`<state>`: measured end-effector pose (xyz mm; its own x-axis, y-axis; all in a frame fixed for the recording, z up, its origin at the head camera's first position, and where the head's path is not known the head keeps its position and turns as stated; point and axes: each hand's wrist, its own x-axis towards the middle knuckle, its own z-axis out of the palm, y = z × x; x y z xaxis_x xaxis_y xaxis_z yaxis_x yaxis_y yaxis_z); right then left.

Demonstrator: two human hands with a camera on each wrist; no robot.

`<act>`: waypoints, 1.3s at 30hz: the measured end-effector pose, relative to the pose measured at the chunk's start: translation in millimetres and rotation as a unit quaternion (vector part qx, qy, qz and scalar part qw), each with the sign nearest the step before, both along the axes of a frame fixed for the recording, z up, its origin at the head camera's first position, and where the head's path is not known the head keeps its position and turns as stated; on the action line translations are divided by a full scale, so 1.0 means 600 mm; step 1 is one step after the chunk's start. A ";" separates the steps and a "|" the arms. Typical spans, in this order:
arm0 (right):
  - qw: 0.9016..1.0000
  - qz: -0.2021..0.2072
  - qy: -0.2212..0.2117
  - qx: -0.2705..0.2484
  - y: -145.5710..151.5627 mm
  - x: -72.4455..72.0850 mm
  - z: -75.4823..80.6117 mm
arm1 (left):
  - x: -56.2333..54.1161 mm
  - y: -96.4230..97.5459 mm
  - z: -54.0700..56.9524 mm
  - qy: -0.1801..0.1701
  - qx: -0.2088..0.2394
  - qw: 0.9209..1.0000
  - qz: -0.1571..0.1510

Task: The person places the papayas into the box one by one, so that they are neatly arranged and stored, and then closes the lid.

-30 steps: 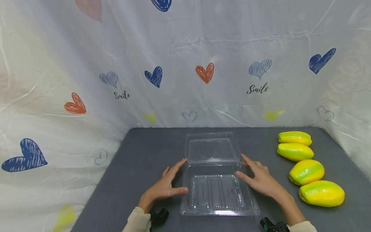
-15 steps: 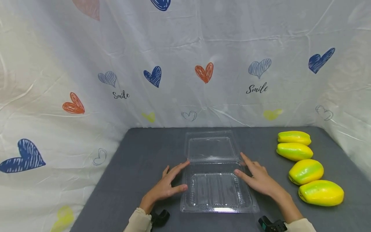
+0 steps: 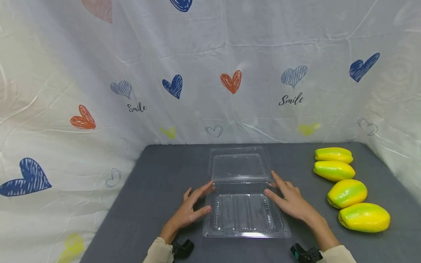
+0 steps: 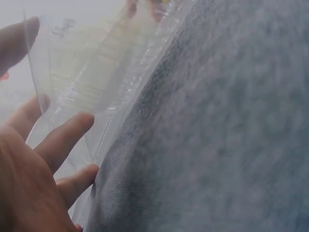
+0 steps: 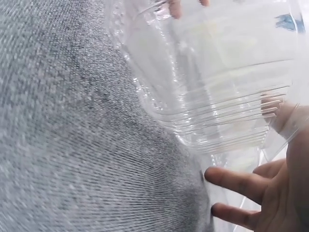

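A clear plastic clamshell container (image 3: 243,233) lies open on the dark grey tabletop, its lid (image 3: 240,166) folded back toward the wall. My left hand (image 3: 187,212) is at its left side, fingers extended; in the left wrist view the fingertips (image 4: 86,121) reach the container's side. On the opposite side, my right hand (image 3: 292,201) has its thumb over the right rim and its fingers extended along the outside. In the right wrist view two fingertips (image 5: 215,175) are low beside the clear wall. Neither hand curls around the container.
Several yellow-green papayas (image 3: 364,217) lie in a column on the right of the table (image 3: 171,168). A white curtain (image 3: 197,54) printed with hearts hangs behind and at both sides. Dark wrist straps (image 3: 306,254) are on both wrists.
The container has slid slightly away from me, toward the back wall, with both hands beside it. The view has shifted a little; the papayas stay in place.
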<state>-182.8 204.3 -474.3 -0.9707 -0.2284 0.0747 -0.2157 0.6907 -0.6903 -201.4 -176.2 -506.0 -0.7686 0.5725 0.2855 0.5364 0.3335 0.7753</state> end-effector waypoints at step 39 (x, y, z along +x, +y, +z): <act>0.985 -0.083 0.149 0.009 0.083 0.054 0.044 | 0.002 0.004 -0.006 -0.001 0.020 0.999 0.029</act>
